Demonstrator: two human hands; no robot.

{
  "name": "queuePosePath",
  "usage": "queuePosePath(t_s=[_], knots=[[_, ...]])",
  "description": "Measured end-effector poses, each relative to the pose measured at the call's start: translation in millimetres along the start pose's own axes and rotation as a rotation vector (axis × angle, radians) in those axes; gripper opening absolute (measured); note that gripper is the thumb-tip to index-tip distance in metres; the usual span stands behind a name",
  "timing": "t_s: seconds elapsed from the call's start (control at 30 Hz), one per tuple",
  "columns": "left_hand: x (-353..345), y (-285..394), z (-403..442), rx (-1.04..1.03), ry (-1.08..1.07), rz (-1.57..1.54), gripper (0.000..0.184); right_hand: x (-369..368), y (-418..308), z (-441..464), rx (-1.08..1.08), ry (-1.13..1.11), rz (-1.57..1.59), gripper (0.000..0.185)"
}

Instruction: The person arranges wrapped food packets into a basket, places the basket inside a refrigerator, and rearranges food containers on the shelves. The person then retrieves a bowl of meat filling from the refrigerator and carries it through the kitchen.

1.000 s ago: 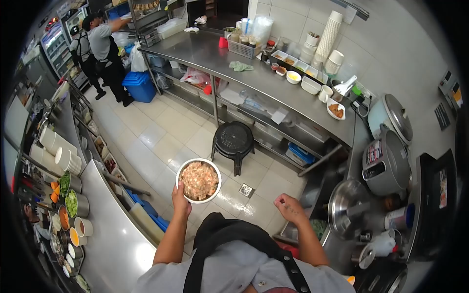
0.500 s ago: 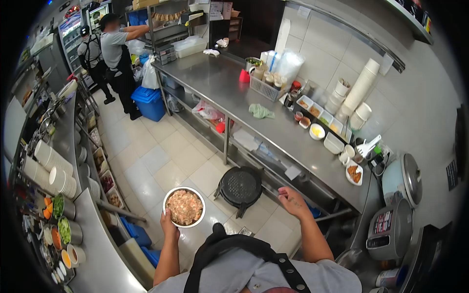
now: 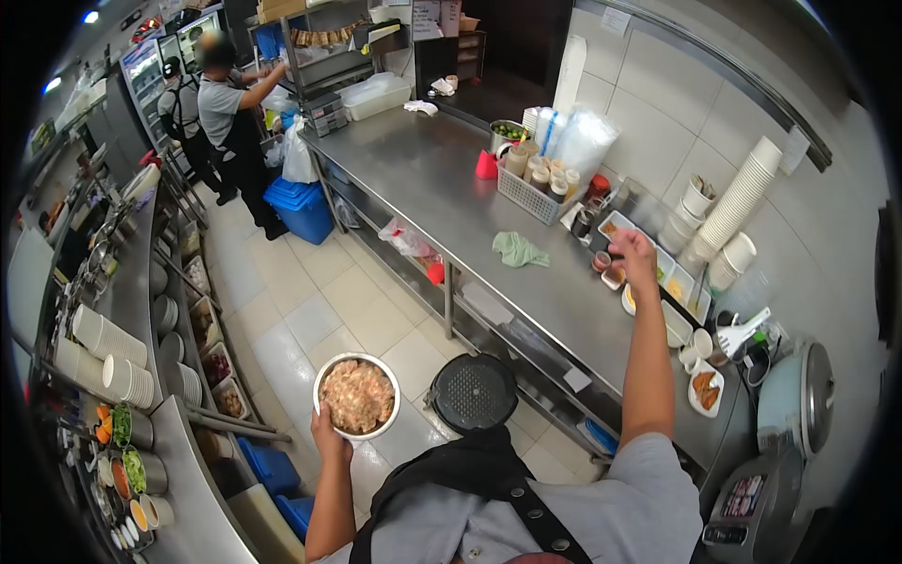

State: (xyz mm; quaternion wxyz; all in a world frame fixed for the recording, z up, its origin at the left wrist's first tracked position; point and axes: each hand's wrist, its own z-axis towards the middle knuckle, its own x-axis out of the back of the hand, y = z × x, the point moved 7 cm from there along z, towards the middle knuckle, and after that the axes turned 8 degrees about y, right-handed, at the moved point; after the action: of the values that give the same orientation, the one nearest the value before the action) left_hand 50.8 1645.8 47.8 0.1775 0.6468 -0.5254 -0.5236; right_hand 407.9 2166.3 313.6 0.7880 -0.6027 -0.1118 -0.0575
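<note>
My left hand (image 3: 331,435) grips the rim of a round white-rimmed bowl (image 3: 357,396) filled with a pinkish, chunky mixture, held over the floor. My right hand (image 3: 634,256) is stretched out over the steel counter (image 3: 413,179), above the row of small condiment containers (image 3: 678,282). Its fingers are bent together, and whether something is between them cannot be made out. Near it are a small red sauce cup (image 3: 601,261), a dark-topped jar (image 3: 583,223) and a green cloth (image 3: 520,249).
A black stool (image 3: 474,393) stands on the floor before me. Two people (image 3: 228,111) work at the back left, beside a blue bin (image 3: 299,209). The left counter (image 3: 193,470) holds vegetable containers and stacked bowls. A dish of fried food (image 3: 705,390) and a cooker (image 3: 747,498) are at right.
My right hand has moved from above the floor, forward and up, to the condiment containers. The bowl stays in my left hand. The view has shifted toward the counter.
</note>
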Motion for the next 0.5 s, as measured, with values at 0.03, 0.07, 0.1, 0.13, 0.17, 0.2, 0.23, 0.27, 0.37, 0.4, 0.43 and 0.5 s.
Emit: queuePosePath(t_s=[0.03,0.07,0.1,0.13,0.17,0.2,0.23,0.27,0.37,0.4,0.43,0.5], knots=[[-2,-1,-1,-0.016,0.031,0.005,0.036,-2,-3,29,0.039,0.039,0.022,0.027],[-1,-3,-2,-0.028,0.064,0.010,0.036,-2,-5,60,0.072,0.096,0.083,0.025],[1,-8,-5,-0.038,0.103,0.010,0.035,1,-7,93,0.104,0.146,0.142,0.024],[4,-15,-6,-0.061,0.111,0.008,0.035,3,-8,125,0.139,0.185,0.202,0.023],[9,-19,-5,-0.066,0.164,-0.005,0.035,2,-5,159,0.181,0.265,0.177,0.022],[5,-22,-15,-0.078,0.231,-0.026,0.035,7,4,200,0.218,0.337,0.170,0.021],[3,-24,-28,-0.092,0.302,-0.044,0.035,8,11,230,0.159,0.379,0.181,0.021],[2,-28,-36,-0.109,0.347,-0.065,0.035,10,28,271,0.128,0.371,0.060,0.022],[-4,-37,-60,-0.160,0.459,-0.110,0.035,19,83,394,0.207,0.453,-0.209,0.032],[-10,-34,-72,-0.177,0.500,-0.112,0.035,16,84,413,0.215,0.472,-0.332,0.038],[-11,-34,-83,-0.191,0.538,-0.110,0.035,13,90,423,0.165,0.481,-0.378,0.044],[1,-40,-96,-0.249,0.572,-0.096,0.038,7,98,440,0.070,0.493,-0.476,0.055]])
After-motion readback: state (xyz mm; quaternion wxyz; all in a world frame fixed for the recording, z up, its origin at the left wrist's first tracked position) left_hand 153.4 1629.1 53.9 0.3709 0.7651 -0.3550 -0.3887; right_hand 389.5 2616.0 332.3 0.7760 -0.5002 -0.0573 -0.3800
